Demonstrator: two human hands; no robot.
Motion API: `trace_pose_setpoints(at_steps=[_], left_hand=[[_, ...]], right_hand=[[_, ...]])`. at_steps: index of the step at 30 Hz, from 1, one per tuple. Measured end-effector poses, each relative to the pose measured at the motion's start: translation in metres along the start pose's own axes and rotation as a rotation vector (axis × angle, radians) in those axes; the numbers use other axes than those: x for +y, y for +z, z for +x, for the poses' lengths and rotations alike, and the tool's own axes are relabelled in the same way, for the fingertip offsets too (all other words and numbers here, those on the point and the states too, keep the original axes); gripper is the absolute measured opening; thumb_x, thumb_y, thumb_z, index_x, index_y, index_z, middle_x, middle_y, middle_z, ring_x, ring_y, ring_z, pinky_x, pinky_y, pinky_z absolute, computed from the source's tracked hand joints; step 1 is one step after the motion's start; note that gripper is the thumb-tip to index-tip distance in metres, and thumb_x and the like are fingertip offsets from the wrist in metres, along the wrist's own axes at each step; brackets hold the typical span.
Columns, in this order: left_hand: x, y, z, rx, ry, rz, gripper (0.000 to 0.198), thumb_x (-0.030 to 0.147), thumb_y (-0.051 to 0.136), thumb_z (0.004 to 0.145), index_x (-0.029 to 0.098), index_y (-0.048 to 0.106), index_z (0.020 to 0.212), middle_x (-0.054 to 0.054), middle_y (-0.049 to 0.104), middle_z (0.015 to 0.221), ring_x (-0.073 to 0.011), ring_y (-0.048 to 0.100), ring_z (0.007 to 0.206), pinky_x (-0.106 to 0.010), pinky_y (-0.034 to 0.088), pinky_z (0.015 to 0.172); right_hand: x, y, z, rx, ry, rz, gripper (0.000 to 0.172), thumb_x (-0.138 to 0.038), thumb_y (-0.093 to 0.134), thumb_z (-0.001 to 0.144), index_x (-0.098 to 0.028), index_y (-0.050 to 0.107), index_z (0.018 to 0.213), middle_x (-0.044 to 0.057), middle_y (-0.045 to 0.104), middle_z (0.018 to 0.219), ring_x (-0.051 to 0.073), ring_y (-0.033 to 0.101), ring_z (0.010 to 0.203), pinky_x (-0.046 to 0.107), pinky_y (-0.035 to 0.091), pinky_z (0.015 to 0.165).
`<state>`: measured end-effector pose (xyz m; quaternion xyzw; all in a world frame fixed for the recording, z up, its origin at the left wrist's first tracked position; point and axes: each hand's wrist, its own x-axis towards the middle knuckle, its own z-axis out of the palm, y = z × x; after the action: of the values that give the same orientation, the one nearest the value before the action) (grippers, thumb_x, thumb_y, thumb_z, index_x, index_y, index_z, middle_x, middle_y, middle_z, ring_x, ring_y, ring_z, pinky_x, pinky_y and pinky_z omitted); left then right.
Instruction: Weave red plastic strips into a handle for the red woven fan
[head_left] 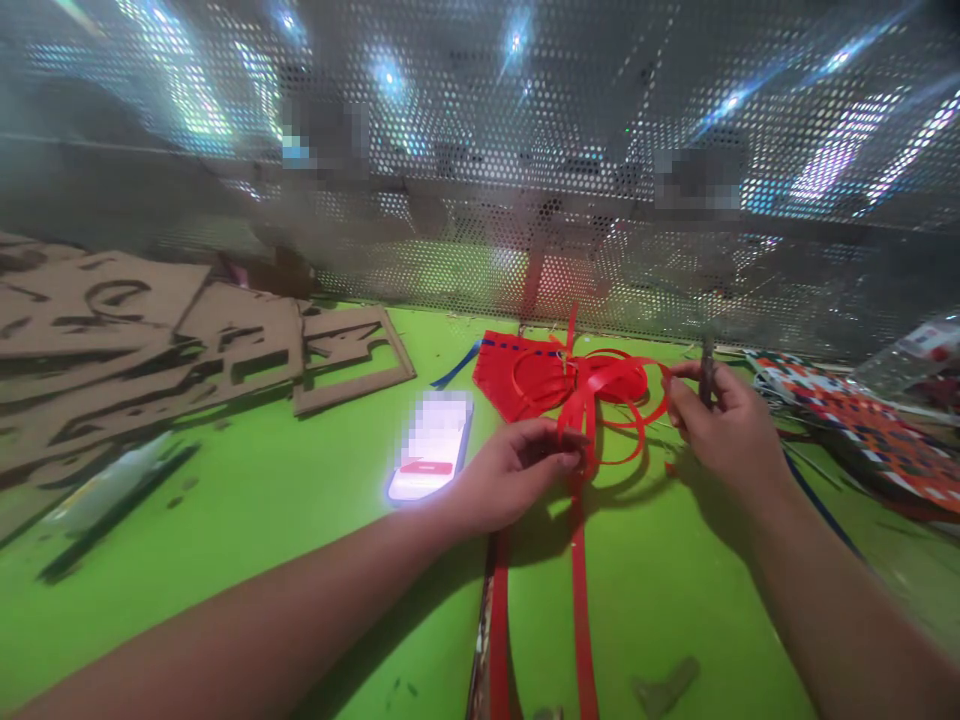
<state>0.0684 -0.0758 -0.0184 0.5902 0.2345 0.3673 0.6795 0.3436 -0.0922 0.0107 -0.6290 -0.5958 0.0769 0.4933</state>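
My left hand [517, 470] pinches a bundle of red plastic strips [592, 400] where they loop and cross on the green table [300, 500]. Two red strips [581, 600] run from that pinch toward me. Behind the loops lies a flat red woven piece [517, 375] with a blue dashed edge. My right hand [720, 420] is closed around a thin dark tool [706, 365] that stands upright, just right of the loops.
A lit phone [433, 447] lies left of my left hand. Cut-out cardboard sheets [150, 340] are stacked at the left. A patterned woven mat [862, 425] lies at the right. A perforated metal screen [480, 180] closes off the back.
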Motion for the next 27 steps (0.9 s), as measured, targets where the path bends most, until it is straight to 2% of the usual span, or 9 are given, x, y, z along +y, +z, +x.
trace_pose_setpoints(at_steps=[3,5,8,10,13,18,23,27], left_hand=[[0.003,0.0,0.0,0.039,0.016,0.026,0.022,0.019,0.076,0.094,0.016,0.076,0.116,-0.01,0.081,0.111,-0.0198,0.076,0.103,-0.039,0.057,0.102],[0.005,-0.002,0.002,0.086,0.039,0.027,0.024,0.021,0.076,0.095,0.017,0.076,0.118,-0.01,0.081,0.107,-0.0195,0.077,0.098,-0.039,0.058,0.099],[0.006,-0.005,0.006,0.146,0.1,-0.075,0.024,0.024,0.078,0.095,0.017,0.076,0.118,-0.008,0.08,0.102,-0.0185,0.077,0.093,-0.037,0.06,0.096],[0.006,-0.007,0.009,0.165,0.133,-0.2,0.025,0.024,0.081,0.093,0.018,0.076,0.117,-0.006,0.081,0.1,-0.0181,0.078,0.092,-0.037,0.06,0.097],[0.005,-0.009,0.014,0.195,0.124,-0.38,0.027,0.022,0.085,0.089,0.016,0.076,0.114,-0.006,0.081,0.098,-0.0171,0.078,0.092,-0.036,0.059,0.099],[0.008,-0.012,0.017,0.238,0.097,-0.511,0.029,0.017,0.087,0.086,0.015,0.075,0.112,-0.006,0.081,0.096,-0.0162,0.077,0.092,-0.035,0.059,0.1],[0.013,-0.024,0.018,0.311,0.202,-0.366,0.047,0.022,0.086,0.087,0.022,0.069,0.13,-0.002,0.078,0.092,-0.0167,0.076,0.091,-0.035,0.06,0.095],[0.023,-0.036,0.018,0.359,0.303,-0.108,0.054,0.027,0.082,0.092,0.028,0.065,0.144,0.0,0.075,0.094,-0.0138,0.072,0.087,-0.03,0.061,0.088]], right_hand=[[-0.012,0.003,-0.005,0.0,0.041,0.069,0.029,-0.056,0.072,0.092,-0.028,0.068,0.103,0.0,0.061,0.071,0.02,0.059,0.058,0.034,0.049,0.055],[-0.017,0.007,-0.01,-0.031,-0.017,0.118,0.024,-0.051,0.071,0.096,-0.03,0.066,0.105,-0.001,0.061,0.071,0.021,0.059,0.06,0.034,0.048,0.056],[-0.018,0.009,-0.016,-0.037,-0.117,0.084,0.021,-0.044,0.069,0.099,-0.03,0.067,0.115,0.001,0.068,0.087,0.019,0.06,0.067,0.032,0.047,0.057],[-0.017,0.009,-0.019,-0.095,-0.181,0.032,0.025,-0.04,0.07,0.099,-0.03,0.069,0.122,0.001,0.069,0.091,0.017,0.057,0.064,0.03,0.045,0.056],[-0.015,0.009,-0.023,-0.242,-0.262,0.0,0.029,-0.037,0.069,0.1,-0.028,0.07,0.127,0.0,0.069,0.085,0.015,0.055,0.059,0.029,0.043,0.053],[-0.018,0.005,-0.02,-0.357,-0.419,-0.169,0.032,-0.037,0.067,0.1,-0.024,0.07,0.129,0.008,0.076,0.101,0.022,0.068,0.074,0.034,0.052,0.064],[-0.012,-0.009,-0.008,-0.294,-0.497,-0.363,0.033,-0.029,0.058,0.098,-0.024,0.072,0.128,0.013,0.077,0.11,0.032,0.072,0.096,0.046,0.057,0.084],[0.001,-0.02,0.001,-0.213,-0.5,-0.427,0.038,-0.031,0.056,0.097,-0.026,0.071,0.131,0.014,0.075,0.117,0.035,0.07,0.103,0.05,0.057,0.091]])
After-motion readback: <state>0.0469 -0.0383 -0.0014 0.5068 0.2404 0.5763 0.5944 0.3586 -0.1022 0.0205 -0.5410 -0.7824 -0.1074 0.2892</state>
